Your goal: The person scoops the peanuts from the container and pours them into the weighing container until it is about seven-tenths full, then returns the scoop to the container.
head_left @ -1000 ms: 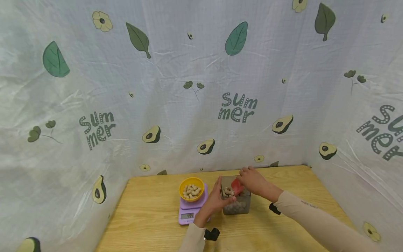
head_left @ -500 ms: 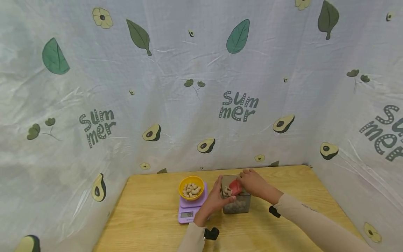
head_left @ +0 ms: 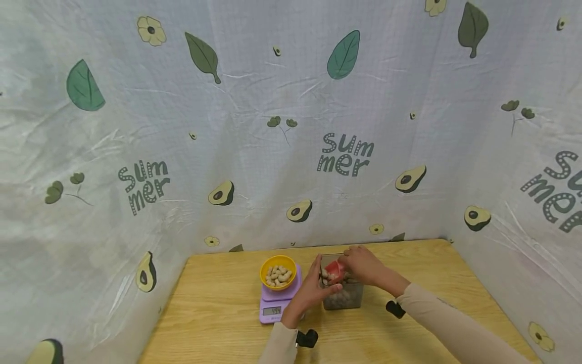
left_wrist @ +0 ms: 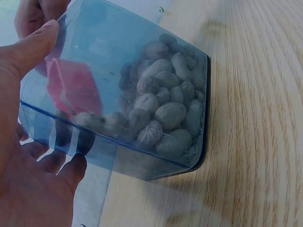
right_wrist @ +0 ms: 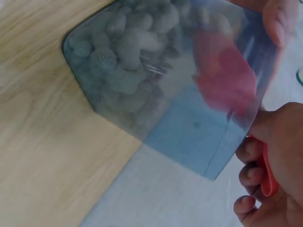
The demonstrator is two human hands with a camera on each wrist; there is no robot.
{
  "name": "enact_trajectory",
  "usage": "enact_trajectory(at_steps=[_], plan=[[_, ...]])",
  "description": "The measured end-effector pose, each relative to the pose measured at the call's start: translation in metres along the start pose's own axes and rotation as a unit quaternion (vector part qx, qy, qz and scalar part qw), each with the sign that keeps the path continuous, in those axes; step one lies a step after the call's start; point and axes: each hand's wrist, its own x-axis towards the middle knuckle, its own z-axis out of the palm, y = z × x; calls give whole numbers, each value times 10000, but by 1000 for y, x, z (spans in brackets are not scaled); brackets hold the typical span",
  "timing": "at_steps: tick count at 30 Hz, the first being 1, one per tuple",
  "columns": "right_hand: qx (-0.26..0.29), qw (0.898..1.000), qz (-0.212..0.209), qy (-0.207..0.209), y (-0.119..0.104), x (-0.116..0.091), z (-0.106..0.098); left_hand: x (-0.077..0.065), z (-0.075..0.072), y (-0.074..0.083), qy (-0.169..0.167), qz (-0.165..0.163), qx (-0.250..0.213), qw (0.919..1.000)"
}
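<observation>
My left hand (head_left: 311,292) grips a clear plastic container (head_left: 343,299) by its left side, thumb on the near wall and fingers along the side. Unshelled peanuts (left_wrist: 165,97) fill the lower part of the container. At its opening my right hand (head_left: 364,265) holds a red scoop (head_left: 335,271), its fingers curled round the handle (right_wrist: 269,182). The scoop's bowl is inside, tilted toward the container's left wall, with peanuts close by it. How many peanuts lie in the scoop is hard to make out.
Left of the container, a yellow bowl (head_left: 264,277) of peanuts stands on a purple kitchen scale (head_left: 273,293), whose display (head_left: 272,311) seems to read 494. Everything rests on a wooden table (head_left: 218,303), with a patterned cloth (head_left: 254,202) hanging behind and at the sides.
The red scoop has moved left inside the container and turned, so its bowl now sits nearer the left wall. My left hand keeps its grip on the container.
</observation>
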Motion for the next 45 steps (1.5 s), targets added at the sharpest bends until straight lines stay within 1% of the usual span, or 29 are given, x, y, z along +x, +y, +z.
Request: enact_trajectory(at_steps=[2, 5, 7, 10, 14, 17, 20, 22, 25, 27, 31, 34, 37, 41, 45], plan=[[283, 9994, 156, 118, 4, -3, 0, 0, 0, 0, -13, -33, -1, 10000], [710, 9959, 475, 294, 8, -9, 0, -1, -1, 1, -21, -98, 8, 9999], [778, 9940, 676, 365, 10, -12, 1, -2, -3, 2, -43, -148, -38, 9999], [749, 9927, 869, 372, 10, -15, 3, -2, -4, 4, -79, -209, -92, 9997], [800, 9916, 977, 277, 8, -19, 3, -2, -2, 4, -74, -219, -75, 9997], [933, 9903, 1019, 155, 8, -24, 1, -3, 0, 4, -87, -300, -78, 9995], [1076, 9891, 1000, 32, 7, -32, 0, -5, 2, 4, -102, -359, -53, 9993], [1187, 9883, 953, 26, 7, -36, 0, -6, 2, 4, -97, -412, -15, 9991], [1402, 9852, 973, 158, 7, -39, -1, -7, 1, 5, -70, -374, -2, 9993], [1547, 9815, 1093, 262, 7, -41, -2, -7, -1, 6, -86, -388, -39, 9992], [1804, 9725, 1446, 270, 7, -44, 0, -6, -3, 7, -64, -331, -1, 9994], [1930, 9677, 1602, 259, 8, -49, 4, -5, -3, 7, -31, -319, 87, 9994], [2049, 9633, 1690, 382, 9, -54, 7, -4, -3, 7, -32, -321, 117, 9994], [2055, 9616, 1717, 603, 11, -58, 8, -4, -2, 7, -30, -253, 63, 9997], [2020, 9612, 1738, 713, 14, -58, 1, -3, -3, 7, 0, -181, -78, 9998]])
